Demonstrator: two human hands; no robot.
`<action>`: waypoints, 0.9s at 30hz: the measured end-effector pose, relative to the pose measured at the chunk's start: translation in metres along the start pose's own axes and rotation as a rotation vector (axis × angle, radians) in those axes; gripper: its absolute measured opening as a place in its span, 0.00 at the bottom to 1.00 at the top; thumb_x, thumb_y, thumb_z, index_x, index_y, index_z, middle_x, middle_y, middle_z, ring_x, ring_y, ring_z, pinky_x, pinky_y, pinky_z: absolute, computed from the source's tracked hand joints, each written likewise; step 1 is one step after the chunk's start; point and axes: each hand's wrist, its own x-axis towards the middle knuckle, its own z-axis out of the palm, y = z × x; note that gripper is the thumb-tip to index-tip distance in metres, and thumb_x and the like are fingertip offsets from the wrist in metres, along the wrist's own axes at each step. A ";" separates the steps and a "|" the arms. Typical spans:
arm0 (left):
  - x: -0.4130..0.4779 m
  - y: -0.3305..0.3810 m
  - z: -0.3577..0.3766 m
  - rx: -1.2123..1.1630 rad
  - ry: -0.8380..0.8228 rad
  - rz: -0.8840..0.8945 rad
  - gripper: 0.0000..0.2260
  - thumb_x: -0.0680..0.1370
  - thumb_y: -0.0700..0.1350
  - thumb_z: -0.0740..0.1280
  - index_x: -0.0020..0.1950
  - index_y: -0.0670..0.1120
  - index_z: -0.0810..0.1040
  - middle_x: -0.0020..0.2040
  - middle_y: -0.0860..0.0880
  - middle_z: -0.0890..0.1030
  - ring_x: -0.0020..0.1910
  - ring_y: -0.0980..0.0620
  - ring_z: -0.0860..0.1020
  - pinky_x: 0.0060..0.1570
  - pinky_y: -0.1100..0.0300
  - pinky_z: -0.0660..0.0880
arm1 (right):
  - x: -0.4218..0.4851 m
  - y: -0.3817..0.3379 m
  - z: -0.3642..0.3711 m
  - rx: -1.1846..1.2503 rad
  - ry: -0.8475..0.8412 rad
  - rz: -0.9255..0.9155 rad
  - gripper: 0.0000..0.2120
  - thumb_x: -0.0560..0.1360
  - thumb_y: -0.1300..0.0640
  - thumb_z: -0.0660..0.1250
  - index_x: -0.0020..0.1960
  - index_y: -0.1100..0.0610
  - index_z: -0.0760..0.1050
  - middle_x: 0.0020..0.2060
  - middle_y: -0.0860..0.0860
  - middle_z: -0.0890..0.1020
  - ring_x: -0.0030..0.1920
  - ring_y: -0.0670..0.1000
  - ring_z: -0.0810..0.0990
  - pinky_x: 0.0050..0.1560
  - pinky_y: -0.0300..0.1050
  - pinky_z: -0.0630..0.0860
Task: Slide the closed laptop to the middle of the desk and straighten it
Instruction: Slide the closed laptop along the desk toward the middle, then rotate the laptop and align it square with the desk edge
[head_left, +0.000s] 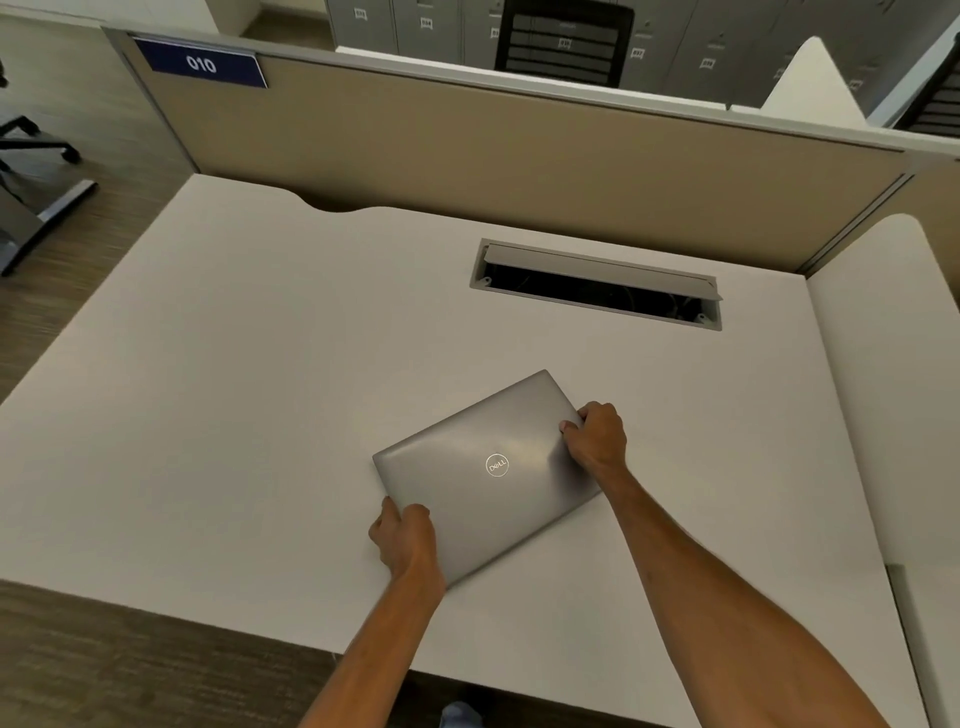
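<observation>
A closed silver laptop (488, 467) with a round logo on its lid lies flat on the white desk (234, 415), a little right of the desk's middle and turned at an angle, its far corner pointing away to the right. My left hand (408, 538) grips the laptop's near-left edge, fingers curled over it. My right hand (597, 436) grips the right edge near the far corner, thumb on the lid. Both forearms reach in from the lower right.
An open cable hatch (597, 286) with a raised flap is set into the desk behind the laptop. A beige partition (467, 150) with a blue "010" sign (200, 63) lines the far edge. A second desk (893, 364) adjoins on the right. Office chair legs (31, 150) stand left.
</observation>
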 end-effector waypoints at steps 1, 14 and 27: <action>0.000 0.000 0.000 0.014 0.001 0.002 0.22 0.79 0.36 0.61 0.73 0.36 0.74 0.78 0.37 0.73 0.63 0.30 0.79 0.63 0.42 0.79 | 0.000 0.000 0.000 0.003 0.001 0.000 0.20 0.82 0.55 0.72 0.68 0.68 0.79 0.66 0.63 0.80 0.67 0.65 0.81 0.69 0.60 0.79; 0.024 0.038 -0.019 0.626 -0.179 0.488 0.32 0.85 0.40 0.63 0.89 0.48 0.62 0.89 0.46 0.61 0.87 0.38 0.60 0.84 0.40 0.62 | -0.050 0.009 0.023 0.295 0.275 0.127 0.27 0.83 0.58 0.69 0.81 0.61 0.70 0.78 0.58 0.71 0.79 0.61 0.70 0.76 0.60 0.72; 0.076 0.104 0.075 1.096 -0.697 0.688 0.18 0.87 0.45 0.62 0.76 0.42 0.79 0.75 0.43 0.79 0.75 0.41 0.77 0.70 0.56 0.68 | -0.147 0.003 0.095 0.883 0.384 0.768 0.13 0.79 0.60 0.68 0.63 0.59 0.81 0.53 0.57 0.86 0.50 0.63 0.87 0.59 0.65 0.86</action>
